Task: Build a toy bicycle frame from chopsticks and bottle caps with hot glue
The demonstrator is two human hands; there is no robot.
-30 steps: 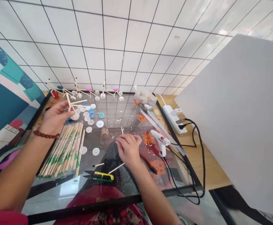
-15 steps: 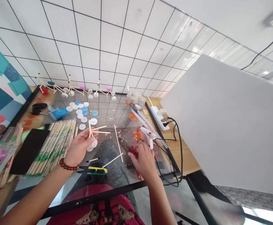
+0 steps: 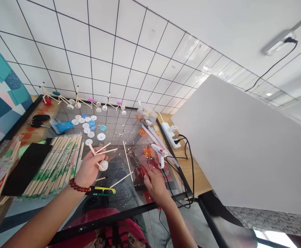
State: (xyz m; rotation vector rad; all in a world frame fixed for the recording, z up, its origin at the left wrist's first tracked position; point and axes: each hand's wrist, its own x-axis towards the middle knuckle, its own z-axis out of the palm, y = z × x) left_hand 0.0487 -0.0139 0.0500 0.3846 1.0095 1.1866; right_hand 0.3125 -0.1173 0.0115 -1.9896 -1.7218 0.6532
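My left hand (image 3: 88,168) pinches a small frame of wooden sticks (image 3: 106,151), several of which fan out to the right. A white plastic wheel (image 3: 103,165) sits at the frame's lower end. My right hand (image 3: 157,184) is closed around the red handles of a pair of pliers (image 3: 138,161), whose dark jaws point up and left, low over the glass tabletop. Between the hands lie a long thin stick (image 3: 128,161) and a shorter stick (image 3: 121,179). Yellow-green thread snips (image 3: 104,190) lie beside my left wrist, their blades hidden by it.
A white glue gun (image 3: 159,153) with a trailing cable lies right of the pliers, near a power strip (image 3: 171,135). Bundled chopsticks (image 3: 54,165) lie left. Loose plastic wheels (image 3: 85,126) and several little stick bicycles (image 3: 111,104) stand toward the tiled wall.
My left hand has tilted the stick frame, turning its white wheel down and right. My right hand has shifted slightly lower with the pliers. The camera view has turned a little.
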